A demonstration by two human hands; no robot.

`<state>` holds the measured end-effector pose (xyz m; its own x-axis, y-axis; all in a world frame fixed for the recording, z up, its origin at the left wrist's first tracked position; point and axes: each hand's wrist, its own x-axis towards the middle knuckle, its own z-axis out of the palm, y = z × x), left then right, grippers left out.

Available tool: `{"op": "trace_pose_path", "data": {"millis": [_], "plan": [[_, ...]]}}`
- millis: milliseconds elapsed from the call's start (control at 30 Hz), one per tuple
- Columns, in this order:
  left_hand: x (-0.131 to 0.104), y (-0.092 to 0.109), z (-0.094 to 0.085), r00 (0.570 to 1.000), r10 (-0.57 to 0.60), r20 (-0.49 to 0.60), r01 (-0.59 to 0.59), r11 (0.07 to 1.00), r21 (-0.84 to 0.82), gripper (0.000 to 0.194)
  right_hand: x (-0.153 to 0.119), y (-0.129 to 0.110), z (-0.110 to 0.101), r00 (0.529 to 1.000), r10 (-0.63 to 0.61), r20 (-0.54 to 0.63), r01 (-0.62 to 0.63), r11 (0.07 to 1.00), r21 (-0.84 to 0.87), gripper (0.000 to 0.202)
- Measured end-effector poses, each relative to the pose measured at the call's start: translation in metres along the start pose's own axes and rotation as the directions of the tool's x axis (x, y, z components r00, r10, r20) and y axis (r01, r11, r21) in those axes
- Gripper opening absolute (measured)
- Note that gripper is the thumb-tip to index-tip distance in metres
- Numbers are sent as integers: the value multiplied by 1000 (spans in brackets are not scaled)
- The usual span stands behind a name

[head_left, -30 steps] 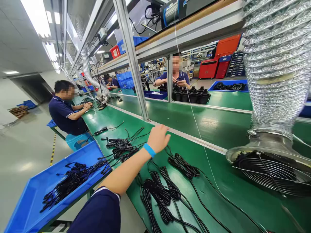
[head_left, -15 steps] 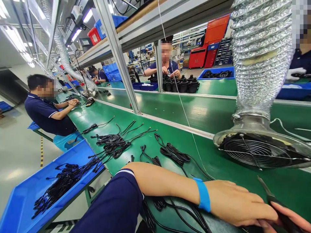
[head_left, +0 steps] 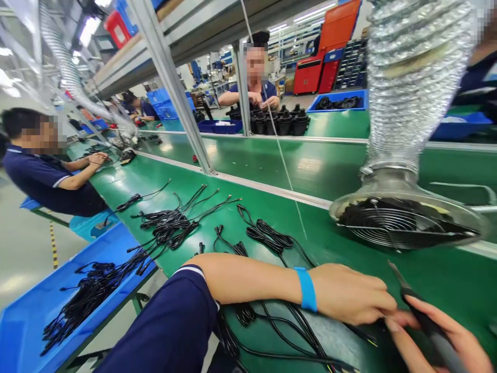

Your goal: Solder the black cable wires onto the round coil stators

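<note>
My left hand (head_left: 351, 294), with a blue band at the wrist, is closed in a pinch above the green bench. What its fingertips hold is too small to make out. My right hand (head_left: 435, 331) is wrapped round the dark handle of a soldering iron (head_left: 430, 326), its metal tip pointing up and away to the left. The thumb and a finger of this hand meet the left fingertips. Just below the left hand lies a black cable end (head_left: 365, 335) with thin coloured wires showing. More black cables (head_left: 279, 316) run under my left forearm.
Coiled black cables (head_left: 166, 223) lie along the bench (head_left: 322, 223). A blue tray (head_left: 23, 326) of cables stands at left. A fume hood (head_left: 404, 207) on a silver duct hangs over the right side. A thin pale line (head_left: 285, 166) hangs from the shelf. Co-workers sit left and opposite.
The view has shifted, and both hands now appear farther left and higher in it. The cable end with coloured wires has come into sight. The soldering iron stays in my right hand.
</note>
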<state>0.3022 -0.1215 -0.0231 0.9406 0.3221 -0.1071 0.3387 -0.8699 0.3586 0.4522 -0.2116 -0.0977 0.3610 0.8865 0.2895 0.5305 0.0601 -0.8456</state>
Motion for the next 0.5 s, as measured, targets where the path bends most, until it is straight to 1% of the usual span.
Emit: {"op": "trace_pose_path", "data": {"millis": [33, 67, 133, 167, 233, 367, 433, 500], "plan": [[0, 0, 2, 1000, -17, -5, 16, 999, -40, 19, 0, -3, 0, 999, -44, 32, 44, 999, 4, 37], [1, 0, 3, 999, -33, -14, 31, 996, -79, 17, -1, -6, -1, 995, -92, 23, 92, 996, -11, 35], [0, 0, 7, 997, -70, -39, 64, 989, -133, 14, -1, -10, -6, 977, -207, 54, 208, 978, -20, 32], [0, 0, 9, 995, -83, -54, 74, 985, -158, 14, -1, -11, -10, 968, -238, 83, 241, 970, -30, 32], [0, -3, 12, 991, -110, -82, 90, 973, -214, 16, 0, -12, -19, 961, -256, 108, 262, 963, -54, 38], [1, -9, 17, 986, -123, -112, 82, 946, -314, 15, 0, -12, -34, 934, -248, 256, 278, 957, -86, 54], [1, -10, 19, 984, -124, -126, 73, 935, -346, 14, -1, -11, -35, 918, -253, 307, 292, 952, -90, 55], [2, -11, 20, 983, -127, -133, 69, 926, -372, 14, -1, -9, -31, 906, -284, 313, 330, 938, -103, 53]]}}
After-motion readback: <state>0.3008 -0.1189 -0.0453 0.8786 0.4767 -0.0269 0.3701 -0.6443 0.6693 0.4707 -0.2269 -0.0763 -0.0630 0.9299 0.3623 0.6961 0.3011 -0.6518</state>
